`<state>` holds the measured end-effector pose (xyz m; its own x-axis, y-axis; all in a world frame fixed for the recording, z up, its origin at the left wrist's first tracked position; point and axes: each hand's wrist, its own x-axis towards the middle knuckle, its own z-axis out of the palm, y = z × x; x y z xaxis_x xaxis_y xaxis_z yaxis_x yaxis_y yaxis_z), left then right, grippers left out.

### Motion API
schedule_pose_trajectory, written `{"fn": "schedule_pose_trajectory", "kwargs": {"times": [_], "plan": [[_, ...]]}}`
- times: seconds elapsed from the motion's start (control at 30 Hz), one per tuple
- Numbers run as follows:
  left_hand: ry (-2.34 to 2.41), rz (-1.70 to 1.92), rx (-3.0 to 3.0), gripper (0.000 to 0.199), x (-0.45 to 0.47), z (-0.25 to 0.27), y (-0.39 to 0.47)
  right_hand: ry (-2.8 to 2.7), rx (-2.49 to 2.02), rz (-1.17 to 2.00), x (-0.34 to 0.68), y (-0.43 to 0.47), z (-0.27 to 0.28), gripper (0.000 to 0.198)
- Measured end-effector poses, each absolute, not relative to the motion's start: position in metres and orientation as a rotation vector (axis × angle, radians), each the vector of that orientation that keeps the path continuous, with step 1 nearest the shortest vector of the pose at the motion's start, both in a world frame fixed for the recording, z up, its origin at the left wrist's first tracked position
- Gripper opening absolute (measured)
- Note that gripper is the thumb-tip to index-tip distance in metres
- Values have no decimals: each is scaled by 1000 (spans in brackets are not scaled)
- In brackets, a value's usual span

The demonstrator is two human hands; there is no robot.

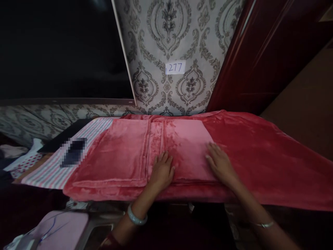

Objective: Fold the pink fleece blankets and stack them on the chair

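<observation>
A pink plush blanket [122, 149], folded into panels, lies on a darker red plush cloth [260, 152]; I cannot tell if the two are one piece. My left hand [162, 169] rests flat near the middle of the pink panels, just right of a fold line, fingers apart. At the right edge of the lighter panel, my right hand [220, 162] lies with its fingers stretched out on the fabric. Both palms face down, and neither hand grips anything. A bangle circles each wrist.
A striped cloth [54, 168] with a blurred dark rectangle [74, 152] lies at left. Behind stand a large dark screen [62, 52] and a patterned wall with a paper marked 277 [175, 67]. Dark red furniture [260, 52] rises at right. A pinkish stool [62, 229] is at lower left.
</observation>
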<state>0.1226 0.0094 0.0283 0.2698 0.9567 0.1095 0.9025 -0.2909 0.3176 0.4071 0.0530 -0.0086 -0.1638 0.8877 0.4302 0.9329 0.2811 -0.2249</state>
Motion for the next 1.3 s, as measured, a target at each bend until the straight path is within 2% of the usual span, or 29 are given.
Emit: {"fn": "schedule_pose_trajectory", "kwargs": {"times": [0.17,0.3,0.43,0.57,0.67,0.73,0.87,1.0,1.13,1.3], "plan": [[1716,418,2350,56,123,34,15,-2484,-1532,45,312,97,30,61],[1692,314,2354,61,123,22,17,-2580,-1598,114,271,112,34,62],[1716,313,2362,61,120,17,15,-2574,-1598,124,266,110,23,62],[1732,423,2324,54,122,35,30,-2572,-1565,278,275,119,29,59],[1797,523,2313,63,132,48,57,-2518,-1575,301,276,131,41,57],[1835,492,2323,67,138,49,75,-2493,-1605,238,271,135,45,57],[1915,304,2302,60,144,31,94,-2533,-1655,144,263,131,33,56],[1948,231,2350,60,141,18,93,-2526,-1651,52,285,128,16,60],[1960,188,2358,62,141,19,93,-2385,-1891,-34,343,134,6,63],[1956,187,2355,63,141,21,92,-2134,-2141,91,423,139,-9,64]]}}
